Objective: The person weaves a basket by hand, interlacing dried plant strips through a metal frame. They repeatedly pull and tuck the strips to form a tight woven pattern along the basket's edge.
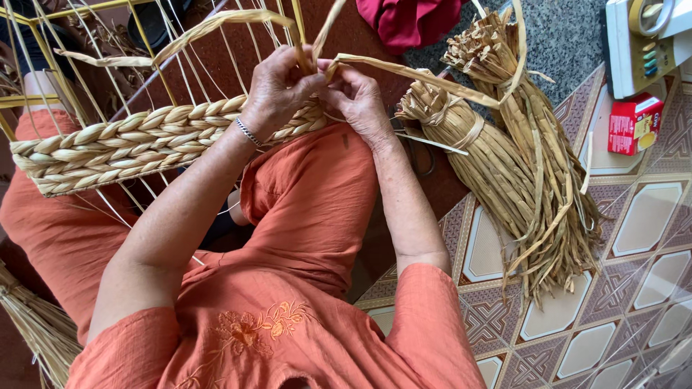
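Both your hands meet at twelve o'clock: your left hand (277,86) pinches a straw strand (404,72) against the woven basket (144,144), your right hand (357,97) grips the same strand. Straw bundles (519,166) lie at three o'clock.

- Woven basket (130,148): half-built, on a yellow wire frame; bands of thick, pale-straw braid run sideways, ending right under the grip. Rests tilted across the lap, left of the hands.
- Dried straw strand (411,72): flat, tan, pinched at the grip; stretches rightward from it, taut.
- Second strand (209,27): arcs up and leftward from the grip, over the frame.
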Demonstrator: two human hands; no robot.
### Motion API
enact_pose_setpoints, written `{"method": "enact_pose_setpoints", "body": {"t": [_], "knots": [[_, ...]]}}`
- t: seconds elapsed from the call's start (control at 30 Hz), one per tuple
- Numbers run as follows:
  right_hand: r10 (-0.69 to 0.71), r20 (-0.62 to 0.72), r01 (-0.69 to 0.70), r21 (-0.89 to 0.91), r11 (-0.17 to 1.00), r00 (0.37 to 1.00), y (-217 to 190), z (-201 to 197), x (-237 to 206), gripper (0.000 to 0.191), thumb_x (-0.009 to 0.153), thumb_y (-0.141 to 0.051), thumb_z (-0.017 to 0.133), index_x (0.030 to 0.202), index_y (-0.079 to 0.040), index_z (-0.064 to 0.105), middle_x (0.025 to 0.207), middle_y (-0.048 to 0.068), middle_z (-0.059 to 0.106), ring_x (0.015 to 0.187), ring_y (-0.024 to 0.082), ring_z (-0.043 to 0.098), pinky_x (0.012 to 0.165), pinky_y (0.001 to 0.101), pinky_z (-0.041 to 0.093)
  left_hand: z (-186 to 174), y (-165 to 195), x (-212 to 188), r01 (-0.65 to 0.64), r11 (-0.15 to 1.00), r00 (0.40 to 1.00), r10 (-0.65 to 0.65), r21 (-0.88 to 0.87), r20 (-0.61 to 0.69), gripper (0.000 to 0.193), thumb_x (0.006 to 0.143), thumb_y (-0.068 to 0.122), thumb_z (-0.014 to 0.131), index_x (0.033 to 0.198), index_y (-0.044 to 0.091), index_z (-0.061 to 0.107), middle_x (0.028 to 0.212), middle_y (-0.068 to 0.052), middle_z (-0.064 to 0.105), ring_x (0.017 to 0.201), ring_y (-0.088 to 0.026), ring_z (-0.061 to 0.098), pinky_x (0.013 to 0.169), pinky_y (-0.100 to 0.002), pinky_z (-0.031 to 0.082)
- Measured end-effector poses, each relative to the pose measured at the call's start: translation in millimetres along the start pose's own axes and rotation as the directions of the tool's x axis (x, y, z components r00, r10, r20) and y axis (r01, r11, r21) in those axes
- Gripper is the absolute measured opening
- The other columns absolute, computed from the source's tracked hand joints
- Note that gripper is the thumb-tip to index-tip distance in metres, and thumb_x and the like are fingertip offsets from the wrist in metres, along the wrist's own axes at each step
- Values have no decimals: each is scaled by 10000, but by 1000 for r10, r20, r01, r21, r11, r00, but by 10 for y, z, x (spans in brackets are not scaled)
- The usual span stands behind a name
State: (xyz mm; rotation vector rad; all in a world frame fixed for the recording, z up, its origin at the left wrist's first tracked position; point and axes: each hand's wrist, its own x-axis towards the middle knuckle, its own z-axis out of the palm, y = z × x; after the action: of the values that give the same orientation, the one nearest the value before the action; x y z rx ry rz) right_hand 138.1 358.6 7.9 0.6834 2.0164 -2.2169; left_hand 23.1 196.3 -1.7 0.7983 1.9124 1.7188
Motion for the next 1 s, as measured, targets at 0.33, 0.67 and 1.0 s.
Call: {"method": "enact_pose_setpoints", "body": {"t": [0.33,0.67,1.0], "knots": [[-97,16,95,82,992,995,46,9,85,85,1035,-49,712,1117,-39,691,1119,21,742,1022,79,676,955,273,590,-144,-39,-290,228,914,964,-261,-336,-57,284,1069,205,625,1321,79,656,1059,-61,769,941,-102,740,835,-257,650],[82,-82,-71,138,988,993,213,-62,224,154,988,-180,750,1025,-32,725,888,53,760,740,112,711,679,272,613,-151,-41,-375,165,969,981,-181,-185,-73,200,1115,172,600,1129,56,762,1108,-99,792,1026,-148,785,893,-313,631],[-25,120,29,-34,999,992,-89,-187,144,175,1008,-145,707,1137,-27,702,1019,80,779,907,132,760,789,270,632,-354,-89,-663,238,943,966,-254,-231,-43,260,1124,219,564,1203,38,734,1080,-38,766,1005,-91,706,894,-235,585]]}}
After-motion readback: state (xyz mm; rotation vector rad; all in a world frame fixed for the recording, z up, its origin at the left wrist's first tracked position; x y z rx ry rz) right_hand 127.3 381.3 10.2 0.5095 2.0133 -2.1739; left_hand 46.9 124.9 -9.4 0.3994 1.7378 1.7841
